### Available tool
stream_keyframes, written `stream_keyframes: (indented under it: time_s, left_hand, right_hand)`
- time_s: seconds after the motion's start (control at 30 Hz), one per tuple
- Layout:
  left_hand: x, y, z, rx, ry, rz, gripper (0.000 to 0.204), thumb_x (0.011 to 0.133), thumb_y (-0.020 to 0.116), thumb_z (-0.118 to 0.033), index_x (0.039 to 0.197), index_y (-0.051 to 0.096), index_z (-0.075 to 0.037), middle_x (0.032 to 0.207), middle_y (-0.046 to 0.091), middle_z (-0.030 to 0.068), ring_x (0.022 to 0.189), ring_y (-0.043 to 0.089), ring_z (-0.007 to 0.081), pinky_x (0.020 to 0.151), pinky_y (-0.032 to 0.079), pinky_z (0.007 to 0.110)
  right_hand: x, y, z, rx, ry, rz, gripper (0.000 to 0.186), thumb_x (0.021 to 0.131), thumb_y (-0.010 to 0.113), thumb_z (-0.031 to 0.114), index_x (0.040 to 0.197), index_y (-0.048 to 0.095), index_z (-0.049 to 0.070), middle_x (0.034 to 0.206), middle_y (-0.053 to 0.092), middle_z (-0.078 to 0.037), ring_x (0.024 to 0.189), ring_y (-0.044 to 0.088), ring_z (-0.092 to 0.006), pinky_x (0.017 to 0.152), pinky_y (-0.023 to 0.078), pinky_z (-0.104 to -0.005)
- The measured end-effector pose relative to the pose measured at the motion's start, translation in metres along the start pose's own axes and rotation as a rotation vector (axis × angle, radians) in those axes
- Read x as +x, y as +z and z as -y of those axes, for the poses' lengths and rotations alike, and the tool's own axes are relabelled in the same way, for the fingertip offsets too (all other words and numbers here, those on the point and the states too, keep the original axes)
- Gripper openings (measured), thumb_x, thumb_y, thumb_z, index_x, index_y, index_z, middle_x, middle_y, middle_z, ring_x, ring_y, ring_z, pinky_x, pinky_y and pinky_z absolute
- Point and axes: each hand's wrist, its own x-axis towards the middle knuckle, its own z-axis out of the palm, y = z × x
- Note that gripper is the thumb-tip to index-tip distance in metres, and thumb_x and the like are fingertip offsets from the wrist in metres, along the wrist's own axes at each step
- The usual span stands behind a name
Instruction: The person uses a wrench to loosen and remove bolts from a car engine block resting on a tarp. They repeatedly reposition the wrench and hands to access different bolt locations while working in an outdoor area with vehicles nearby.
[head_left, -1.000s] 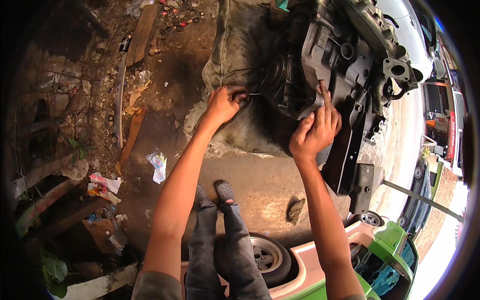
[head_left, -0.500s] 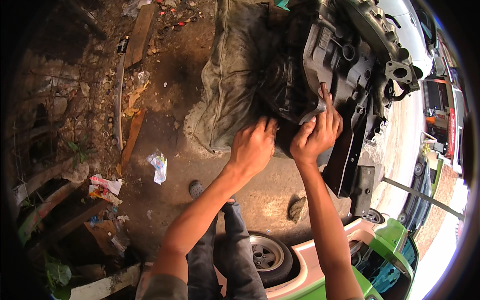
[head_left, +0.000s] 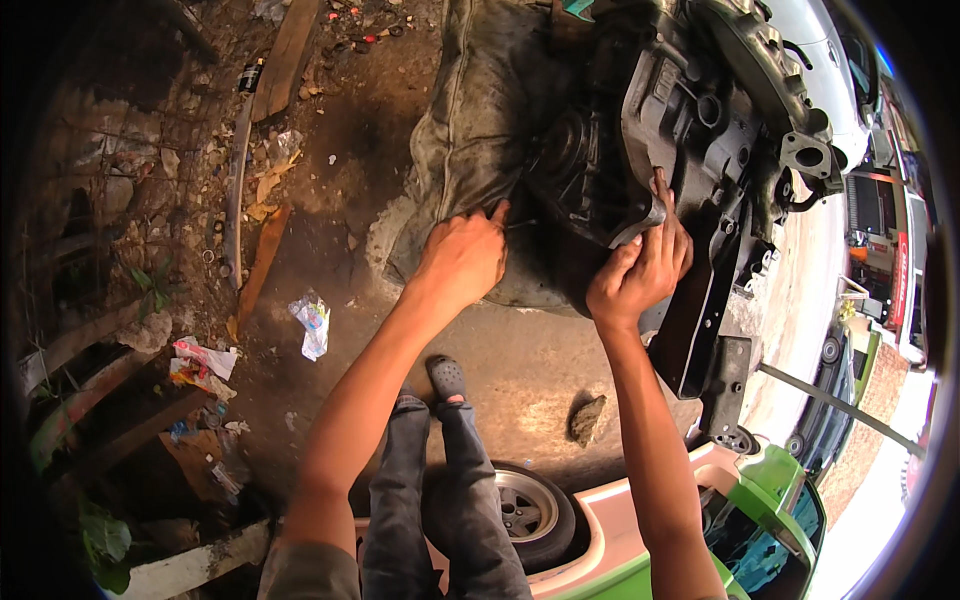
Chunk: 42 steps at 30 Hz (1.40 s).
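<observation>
Looks like dull cast metal on the engine (head_left: 722,155), rough and grimy in places; cloth-like, matt and creased on the sheet (head_left: 455,130) beneath; rough bare wood on the plank (head_left: 290,65); smooth, matt plastic on the shoe (head_left: 446,377); matt, faded cloth on the trousers (head_left: 395,480); glossy paint on the green and pink car (head_left: 615,510); crinkled on the wrapper (head_left: 313,325), paper or plastic hard to tell
</observation>
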Motion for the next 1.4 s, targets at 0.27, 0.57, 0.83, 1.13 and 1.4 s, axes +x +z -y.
stream_keyframes:
  time_s: [0.27, 0.57, 0.83, 1.13, 1.4]
  left_hand:
    - [0.011, -0.005, 0.033, 0.035, 0.031, -0.111, 0.044, 0.086, 0.058, -0.004, 0.129, 0.065, -0.010, 0.089, 0.068, 0.0213, 0.083, 0.066, 0.0418, 0.074, 0.054, 0.047]
    - [0.051, 0.028, 0.052, -0.167, 0.127, -0.383, 0.034, 0.083, 0.061, 0.000, 0.113, 0.074, -0.010, 0.097, 0.071, 0.0132, 0.101, 0.063, 0.0339, 0.094, 0.047, 0.045]
    - [0.057, 0.043, 0.051, -0.325, 0.103, -0.538, 0.032, 0.078, 0.060, 0.004, 0.103, 0.076, -0.007, 0.092, 0.070, 0.0163, 0.097, 0.065, 0.0363, 0.088, 0.051, 0.047]
    - [0.061, 0.046, 0.044, -0.361, -0.070, -0.461, 0.036, 0.077, 0.056, 0.011, 0.105, 0.074, -0.005, 0.099, 0.069, 0.0170, 0.099, 0.066, 0.0377, 0.087, 0.053, 0.045]
    - [0.072, 0.034, 0.050, -0.474, -0.184, -0.244, 0.018, 0.089, 0.065, -0.015, 0.104, 0.075, -0.013, 0.108, 0.069, 0.0195, 0.106, 0.064, 0.0391, 0.090, 0.052, 0.048]
  right_hand:
    - [-0.002, -0.002, 0.000, 0.011, 0.013, 0.024, 0.050, 0.087, 0.043, 0.016, 0.130, 0.061, -0.003, 0.139, 0.061, -0.010, 0.124, 0.058, -0.0322, 0.105, 0.036, -0.0422]
    - [-0.004, -0.002, 0.002, -0.014, 0.042, 0.058, 0.045, 0.089, 0.041, 0.017, 0.120, 0.062, -0.007, 0.140, 0.061, -0.011, 0.127, 0.056, -0.0342, 0.106, 0.034, -0.0443]
    - [-0.008, -0.001, -0.001, -0.049, 0.025, 0.036, 0.042, 0.088, 0.041, 0.016, 0.114, 0.062, -0.010, 0.138, 0.061, -0.014, 0.126, 0.056, -0.0370, 0.105, 0.035, -0.0468]
    - [-0.009, 0.003, -0.003, -0.033, 0.006, 0.005, 0.040, 0.089, 0.043, 0.017, 0.115, 0.061, -0.007, 0.137, 0.062, -0.013, 0.125, 0.056, -0.0368, 0.105, 0.036, -0.0470]
    - [-0.006, 0.001, 0.000, -0.018, 0.013, 0.010, 0.042, 0.087, 0.044, 0.015, 0.119, 0.061, -0.006, 0.138, 0.061, -0.012, 0.126, 0.056, -0.0354, 0.106, 0.035, -0.0459]
